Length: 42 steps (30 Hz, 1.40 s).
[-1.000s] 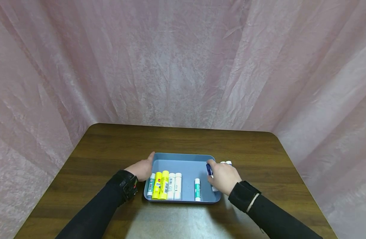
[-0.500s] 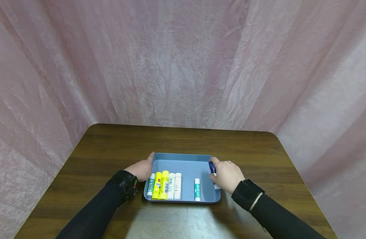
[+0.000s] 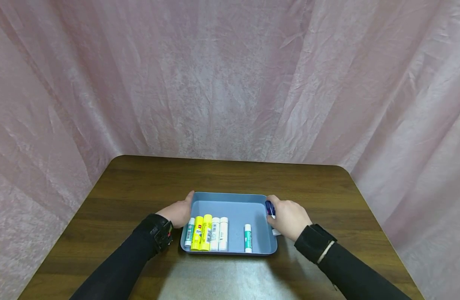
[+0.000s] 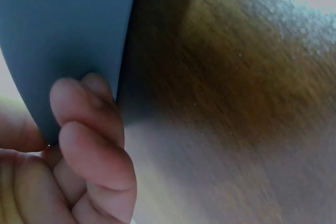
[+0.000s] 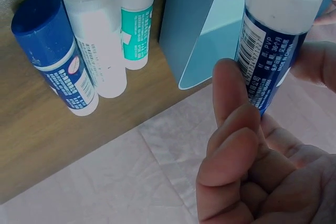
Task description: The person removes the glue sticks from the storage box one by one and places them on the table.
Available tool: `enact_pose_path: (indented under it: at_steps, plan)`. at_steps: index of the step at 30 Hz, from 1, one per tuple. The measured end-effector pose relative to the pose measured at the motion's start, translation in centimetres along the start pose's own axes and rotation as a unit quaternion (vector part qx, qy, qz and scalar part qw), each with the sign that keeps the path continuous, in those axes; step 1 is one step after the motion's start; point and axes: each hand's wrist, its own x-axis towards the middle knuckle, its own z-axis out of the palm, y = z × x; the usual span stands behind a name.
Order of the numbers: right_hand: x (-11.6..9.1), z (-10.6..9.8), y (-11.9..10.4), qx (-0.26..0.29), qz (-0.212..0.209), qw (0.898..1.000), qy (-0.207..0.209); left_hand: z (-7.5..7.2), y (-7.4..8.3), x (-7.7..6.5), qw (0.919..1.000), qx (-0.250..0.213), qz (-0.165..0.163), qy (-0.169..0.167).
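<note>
My left hand [image 3: 179, 212] grips the left rim of a blue tray [image 3: 233, 204]; in the left wrist view its curled fingers press the tray's outer wall. At the tray's right rim, my right hand [image 3: 289, 217] pinches a dark blue glue stick [image 5: 273, 45] with a whitish end, raised off the surface. Inside the tray, a teal-and-white glue stick [image 3: 189, 232], two yellow glue sticks [image 3: 201, 232] and two white glue sticks [image 3: 219, 234] lie side by side at the left. A green-and-white glue stick [image 3: 248, 238] lies apart, right of them.
Beside the tray's right wall, the right wrist view shows a blue-capped glue stick [image 5: 55, 51], a white glue stick [image 5: 97, 35] and a green-labelled glue stick [image 5: 136, 24] on the wooden table [image 3: 230, 175]. My right hand hides them in the head view. A pink curtain [image 3: 230, 83] hangs behind.
My right hand has moved to the right with the dark blue glue stick, from over the tray's right part to its right rim. The left hand and tray stay in place.
</note>
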Motion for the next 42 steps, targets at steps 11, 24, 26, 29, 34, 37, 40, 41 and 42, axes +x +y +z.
enact_pose_path:
  at_steps: [11, 24, 26, 29, 34, 37, 40, 41, 42]
  plan:
    - [0.0, -0.1, 0.8, 0.013, 0.010, 1.000, -0.003, 0.0, 0.0, -0.2, 1.0000, 0.004, 0.004, -0.001]
    - [-0.1, -0.5, 2.3, 0.011, 0.027, 1.000, -0.010, -0.2, 0.0, -0.6, 1.0000, 0.002, 0.009, 0.001]
    - [-0.1, -0.5, 2.5, 0.013, 0.028, 0.999, -0.013, -0.1, 0.0, -0.5, 1.0000, 0.003, 0.008, 0.001]
    - [-0.1, -0.5, 2.8, 0.017, 0.032, 0.999, -0.013, -0.1, 0.0, -0.4, 1.0000, 0.002, 0.003, -0.002]
    - [-0.1, -0.5, 3.4, 0.025, 0.041, 0.999, -0.018, -0.2, 0.0, -0.5, 1.0000, 0.001, 0.000, -0.003]
    - [-0.1, -0.4, 3.8, 0.026, 0.045, 0.998, -0.019, -0.2, 0.0, -0.5, 1.0000, 0.005, 0.007, -0.001]
    - [-0.1, -0.4, 4.0, 0.026, 0.050, 0.998, -0.021, -0.2, 0.0, -0.4, 0.9999, 0.010, 0.009, 0.001]
    - [-0.1, -0.5, 4.0, 0.027, 0.052, 0.998, -0.023, -0.1, -0.1, -0.3, 0.9999, 0.012, 0.011, 0.002]
    - [-0.1, -0.4, 4.1, 0.027, 0.055, 0.998, -0.024, -0.1, -0.1, -0.2, 0.9998, 0.013, 0.011, 0.003]
